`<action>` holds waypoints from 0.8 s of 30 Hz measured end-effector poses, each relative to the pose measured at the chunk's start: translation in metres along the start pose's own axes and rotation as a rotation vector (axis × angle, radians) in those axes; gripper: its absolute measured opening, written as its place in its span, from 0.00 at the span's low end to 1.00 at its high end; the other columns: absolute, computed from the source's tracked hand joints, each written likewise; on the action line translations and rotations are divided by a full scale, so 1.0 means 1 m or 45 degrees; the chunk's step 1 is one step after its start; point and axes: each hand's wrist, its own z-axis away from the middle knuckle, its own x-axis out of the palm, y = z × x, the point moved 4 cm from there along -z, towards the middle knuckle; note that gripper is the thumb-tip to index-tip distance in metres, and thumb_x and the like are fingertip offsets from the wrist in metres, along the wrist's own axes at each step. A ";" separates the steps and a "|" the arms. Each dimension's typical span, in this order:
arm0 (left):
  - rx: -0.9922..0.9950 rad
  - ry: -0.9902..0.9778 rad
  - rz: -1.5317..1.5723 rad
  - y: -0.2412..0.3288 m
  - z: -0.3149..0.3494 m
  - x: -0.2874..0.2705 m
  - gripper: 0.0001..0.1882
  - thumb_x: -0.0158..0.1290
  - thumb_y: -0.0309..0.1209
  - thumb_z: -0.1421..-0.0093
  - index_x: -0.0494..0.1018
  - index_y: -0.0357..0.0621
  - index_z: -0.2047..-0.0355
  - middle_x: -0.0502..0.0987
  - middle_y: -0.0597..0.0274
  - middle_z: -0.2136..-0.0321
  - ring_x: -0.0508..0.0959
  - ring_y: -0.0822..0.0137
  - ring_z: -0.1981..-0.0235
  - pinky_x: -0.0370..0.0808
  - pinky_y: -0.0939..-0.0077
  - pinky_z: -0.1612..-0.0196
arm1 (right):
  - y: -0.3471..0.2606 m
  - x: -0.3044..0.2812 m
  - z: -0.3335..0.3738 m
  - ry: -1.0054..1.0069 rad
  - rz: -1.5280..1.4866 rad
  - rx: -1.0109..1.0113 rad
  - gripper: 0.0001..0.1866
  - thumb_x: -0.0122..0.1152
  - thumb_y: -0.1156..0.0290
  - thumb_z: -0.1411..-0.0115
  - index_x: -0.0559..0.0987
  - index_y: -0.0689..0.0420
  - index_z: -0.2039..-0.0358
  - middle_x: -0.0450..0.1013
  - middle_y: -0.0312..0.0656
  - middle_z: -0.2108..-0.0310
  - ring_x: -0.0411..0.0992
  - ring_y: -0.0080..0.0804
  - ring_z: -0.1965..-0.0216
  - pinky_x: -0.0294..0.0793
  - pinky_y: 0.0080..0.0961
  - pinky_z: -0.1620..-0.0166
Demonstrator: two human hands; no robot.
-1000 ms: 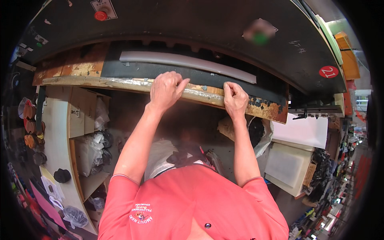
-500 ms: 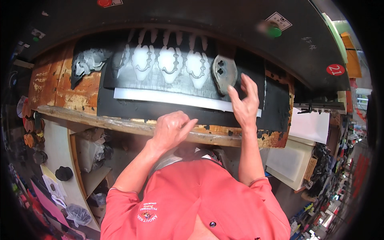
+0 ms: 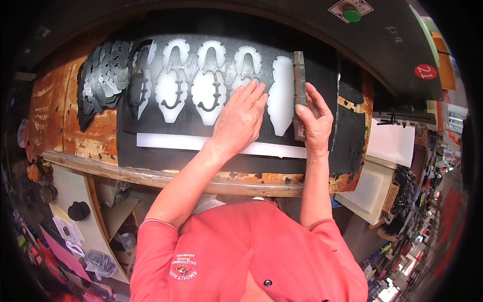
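Observation:
A black sheet (image 3: 226, 132) lies on the worktable, with a row of shoe-sole-shaped cutouts (image 3: 207, 95) showing white. My right hand (image 3: 317, 121) grips a metal cutting die (image 3: 299, 90), thumb on its near side and fingers at its right. The die stands tilted up on its edge, so I see mostly its narrow wall. Just left of it is a whole white sole-shaped opening (image 3: 280, 98). My left hand (image 3: 241, 116) lies flat, fingers stretched together, over the lower part of the neighbouring cutout, which it partly hides.
A white strip (image 3: 176, 141) runs along the sheet's near side. Black cut pieces (image 3: 103, 78) are heaped at the left on the worn wooden table (image 3: 48, 116). A dark machine panel with a green button (image 3: 351, 15) overhangs the far right. The wooden front edge (image 3: 115, 170) lies nearest me.
My left hand has gone from a loose fist near the front edge to flat on the sheet. My right hand has taken hold of the cutting die and tipped it up, uncovering the white shape.

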 end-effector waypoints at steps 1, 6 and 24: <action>0.005 0.036 -0.006 0.001 -0.003 -0.001 0.19 0.62 0.29 0.36 0.80 0.31 0.47 0.80 0.43 0.42 0.75 0.43 0.34 0.71 0.49 0.31 | 0.000 -0.006 0.001 0.022 -0.141 0.064 0.36 0.73 0.78 0.41 0.72 0.70 0.32 0.75 0.49 0.38 0.75 0.34 0.37 0.73 0.31 0.33; -0.060 0.167 0.437 0.029 -0.027 0.005 0.29 0.73 0.46 0.43 0.81 0.32 0.54 0.84 0.47 0.57 0.83 0.48 0.56 0.81 0.56 0.51 | 0.003 -0.014 0.000 0.024 -0.287 0.031 0.32 0.70 0.76 0.37 0.73 0.69 0.33 0.77 0.48 0.41 0.77 0.30 0.44 0.77 0.27 0.38; -0.440 0.025 0.796 0.024 -0.026 0.032 0.11 0.55 0.25 0.33 0.82 0.31 0.56 0.84 0.43 0.69 0.86 0.54 0.70 0.82 0.63 0.64 | 0.013 -0.026 -0.009 0.031 -0.320 0.054 0.32 0.65 0.70 0.35 0.73 0.67 0.32 0.78 0.39 0.46 0.78 0.22 0.52 0.78 0.18 0.47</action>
